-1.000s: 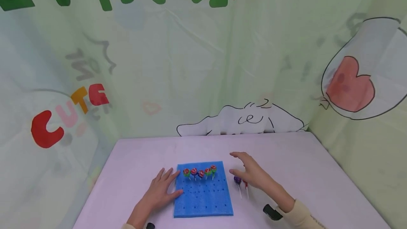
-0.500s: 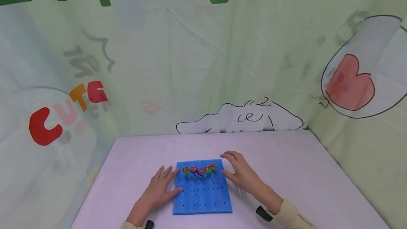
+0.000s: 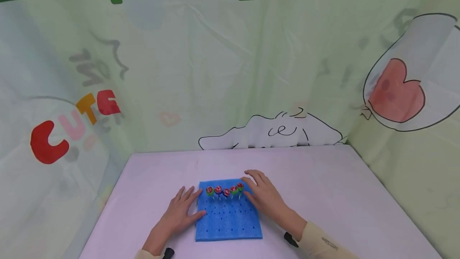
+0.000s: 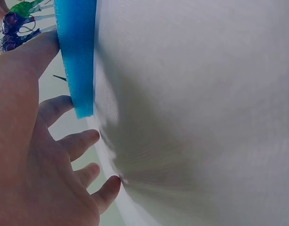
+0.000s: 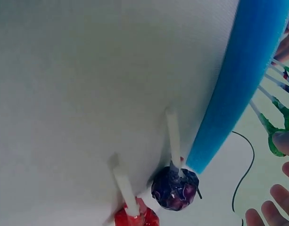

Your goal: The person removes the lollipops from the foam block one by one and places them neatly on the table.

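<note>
A blue foam board [image 3: 228, 223] with rows of small holes lies on the table. Several lollipops [image 3: 226, 192] with red, green and purple wrappers stand in a row near its far edge, sticks in the foam. My left hand [image 3: 178, 213] has its fingers spread, thumb and index finger touching the board's left edge. Over the board's far right corner is my right hand [image 3: 266, 197], fingers loosely bent and apart, the thumb beside the rightmost lollipop [image 3: 240, 187]. Whether it touches that lollipop I cannot tell. In the right wrist view, a purple lollipop [image 5: 176, 190] and a red lollipop [image 5: 137, 215] lie loose.
The pale table [image 3: 158, 171] extends around the board on all sides. Behind it hangs a light green printed curtain [image 3: 223, 67]. The right hand and forearm hide the two loose lollipops in the head view.
My right hand has moved left, from above the loose lollipops to the board's right side near the standing row. The left hand has stayed at the board's edge. The head view has tilted slightly down.
</note>
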### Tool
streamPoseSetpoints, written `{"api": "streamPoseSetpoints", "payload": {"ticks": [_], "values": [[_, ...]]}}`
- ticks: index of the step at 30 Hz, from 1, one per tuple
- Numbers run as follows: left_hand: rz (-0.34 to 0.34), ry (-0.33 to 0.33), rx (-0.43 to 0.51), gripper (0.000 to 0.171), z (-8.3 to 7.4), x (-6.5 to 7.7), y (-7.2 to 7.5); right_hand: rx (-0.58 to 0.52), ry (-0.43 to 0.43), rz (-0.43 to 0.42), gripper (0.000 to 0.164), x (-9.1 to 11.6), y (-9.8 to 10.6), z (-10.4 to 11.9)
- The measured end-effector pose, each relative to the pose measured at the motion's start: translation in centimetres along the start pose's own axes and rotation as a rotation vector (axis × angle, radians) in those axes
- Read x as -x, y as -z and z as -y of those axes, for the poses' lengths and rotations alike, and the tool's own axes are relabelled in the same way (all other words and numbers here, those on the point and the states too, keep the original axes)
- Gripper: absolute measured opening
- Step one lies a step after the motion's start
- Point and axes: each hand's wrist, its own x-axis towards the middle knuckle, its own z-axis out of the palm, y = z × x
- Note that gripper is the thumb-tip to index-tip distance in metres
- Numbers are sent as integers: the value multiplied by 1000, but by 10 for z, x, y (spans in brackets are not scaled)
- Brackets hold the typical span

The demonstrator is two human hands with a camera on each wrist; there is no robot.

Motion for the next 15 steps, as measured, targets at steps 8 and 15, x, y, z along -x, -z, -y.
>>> {"api": "streamPoseSetpoints", "payload": {"ticks": [8,15], "values": [[-7,-1,5,80,-1,-1,1,-9,72,-51,46,-2,-5,1],[-10,2,14,78,-4,1,3,-13,73,-40,43,0,-9,1]]}}
